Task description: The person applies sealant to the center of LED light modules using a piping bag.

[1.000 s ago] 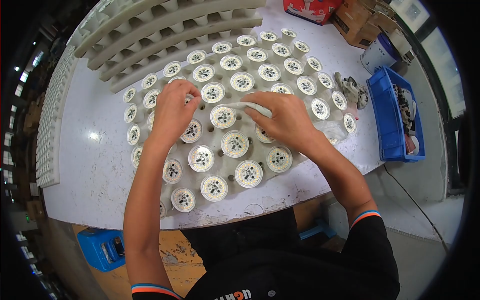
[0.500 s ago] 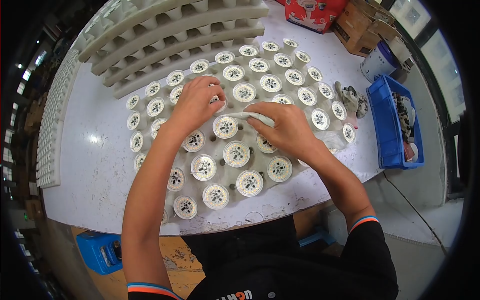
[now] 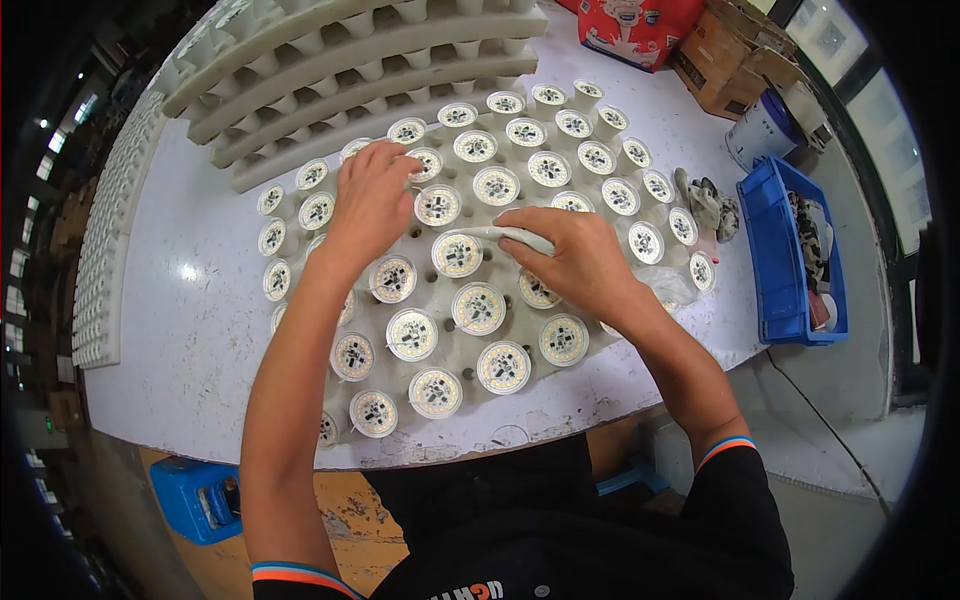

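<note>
Rows of white LED bulbs without covers, their round chip boards facing up, stand in a pale foam tray (image 3: pixel 545 383). My left hand (image 3: pixel 375 195) is over the tray's left middle, fingers curled at the left rim of one LED bulb (image 3: pixel 425 165); its fingertips partly hide the contact. Just below that, another LED bulb (image 3: pixel 437 205) sits beside my thumb. My right hand (image 3: pixel 575 250) is closed round a white squeeze tube (image 3: pixel 527 240). The tube's thin nozzle points left, over the upper edge of a nearer LED bulb (image 3: pixel 457 255).
Stacked foam trays (image 3: pixel 350 85) holding white cups stand at the back left. A blue crate (image 3: pixel 765 270) with cloths is at the right edge, near gloves (image 3: pixel 712 208), a white tub (image 3: pixel 760 125), a cardboard box (image 3: pixel 725 60) and a red bag (image 3: pixel 640 30). A clear plastic bag (image 3: pixel 668 285) lies by my right wrist.
My left hand has shifted up and left, from one bulb to the bulb behind it. My right hand with the squeeze tube stays almost in place.
</note>
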`<state>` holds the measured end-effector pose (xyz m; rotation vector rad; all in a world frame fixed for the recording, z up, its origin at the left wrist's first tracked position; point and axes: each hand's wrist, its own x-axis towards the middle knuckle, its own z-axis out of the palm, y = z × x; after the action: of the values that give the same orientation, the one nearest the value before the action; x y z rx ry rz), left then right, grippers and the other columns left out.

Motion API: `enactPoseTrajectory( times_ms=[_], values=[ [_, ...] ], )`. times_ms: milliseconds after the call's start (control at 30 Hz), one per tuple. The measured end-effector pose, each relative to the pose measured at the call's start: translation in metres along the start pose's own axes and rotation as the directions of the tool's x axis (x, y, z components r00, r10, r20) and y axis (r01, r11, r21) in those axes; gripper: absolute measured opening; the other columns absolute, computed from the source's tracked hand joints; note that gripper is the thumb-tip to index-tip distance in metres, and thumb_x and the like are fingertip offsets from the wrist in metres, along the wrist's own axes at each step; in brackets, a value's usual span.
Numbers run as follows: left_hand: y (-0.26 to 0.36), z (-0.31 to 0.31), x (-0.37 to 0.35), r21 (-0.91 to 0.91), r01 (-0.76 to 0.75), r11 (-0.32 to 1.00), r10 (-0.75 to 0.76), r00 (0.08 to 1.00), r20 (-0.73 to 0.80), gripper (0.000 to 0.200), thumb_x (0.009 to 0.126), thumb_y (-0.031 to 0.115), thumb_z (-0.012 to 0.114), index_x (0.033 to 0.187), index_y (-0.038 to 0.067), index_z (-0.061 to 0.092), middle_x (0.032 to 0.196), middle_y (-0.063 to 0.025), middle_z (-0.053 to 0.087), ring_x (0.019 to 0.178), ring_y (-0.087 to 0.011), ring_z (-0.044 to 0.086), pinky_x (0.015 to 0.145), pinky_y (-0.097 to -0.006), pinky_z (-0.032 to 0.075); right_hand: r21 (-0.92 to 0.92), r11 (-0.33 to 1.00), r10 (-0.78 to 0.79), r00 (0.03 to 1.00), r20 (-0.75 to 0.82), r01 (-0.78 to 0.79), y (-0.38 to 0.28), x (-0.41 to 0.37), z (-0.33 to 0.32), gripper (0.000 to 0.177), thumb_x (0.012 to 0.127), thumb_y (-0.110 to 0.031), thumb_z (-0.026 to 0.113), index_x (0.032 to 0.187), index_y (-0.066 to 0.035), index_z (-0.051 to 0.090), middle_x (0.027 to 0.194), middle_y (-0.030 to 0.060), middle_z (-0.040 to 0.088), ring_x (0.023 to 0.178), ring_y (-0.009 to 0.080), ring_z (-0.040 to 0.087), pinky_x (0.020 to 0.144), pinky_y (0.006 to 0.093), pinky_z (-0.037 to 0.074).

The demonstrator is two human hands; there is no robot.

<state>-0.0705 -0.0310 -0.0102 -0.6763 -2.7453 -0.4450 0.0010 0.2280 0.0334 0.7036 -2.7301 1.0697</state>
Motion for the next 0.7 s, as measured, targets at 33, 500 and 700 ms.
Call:
enactPoseTrajectory(
  times_ms=[33, 500, 700],
  values=[
    [0.001, 0.0, -0.001, -0.028, -0.04, 0.999, 0.04, 0.999, 0.002, 0.039, 0.079, 0.008, 0.067, 0.117, 0.013, 0.064, 0.137, -0.0113, 0.052, 0.136, -0.0333, 0.04, 0.112, -0.0488, 0.03, -0.007, 1.0, 0.003, 1.0, 0.005, -0.003, 0.0, 0.0, 0.0, 0.024, 0.086, -0.026, 0.072, 0.105, -0.012, 0.072, 0.09, 0.0107, 0.073, 0.079, 0.0318, 0.069, 0.069, 0.0417, 0.054],
    [0.019, -0.015, 0.0, 0.014, -0.009, 1.0, 0.006, 0.977, 0.215, 0.054, 0.071, 0.022, 0.083, 0.118, 0.008, 0.064, 0.144, -0.0102, 0.049, 0.144, -0.0308, 0.031, 0.117, -0.0495, 0.025, -0.14, 0.986, -0.096, 0.995, -0.017, 0.092, -0.009, 0.027, -0.02, 0.026, 0.086, -0.031, 0.071, 0.106, -0.014, 0.073, 0.09, 0.0107, 0.073, 0.079, 0.0327, 0.069, 0.068, 0.0418, 0.054],
    [0.015, -0.013, -0.013, -0.102, -0.022, 0.995, 0.035, 0.992, 0.123, 0.049, 0.071, 0.022, 0.084, 0.114, 0.004, 0.065, 0.141, -0.0117, 0.051, 0.142, -0.0311, 0.034, 0.116, -0.049, 0.026, -0.3, 0.949, -0.053, 0.989, 0.141, 0.093, -0.008, 0.045, -0.001, 0.027, 0.088, -0.035, 0.067, 0.105, -0.014, 0.071, 0.084, 0.0112, 0.072, 0.077, 0.0317, 0.07, 0.067, 0.0448, 0.053]
  ],
)
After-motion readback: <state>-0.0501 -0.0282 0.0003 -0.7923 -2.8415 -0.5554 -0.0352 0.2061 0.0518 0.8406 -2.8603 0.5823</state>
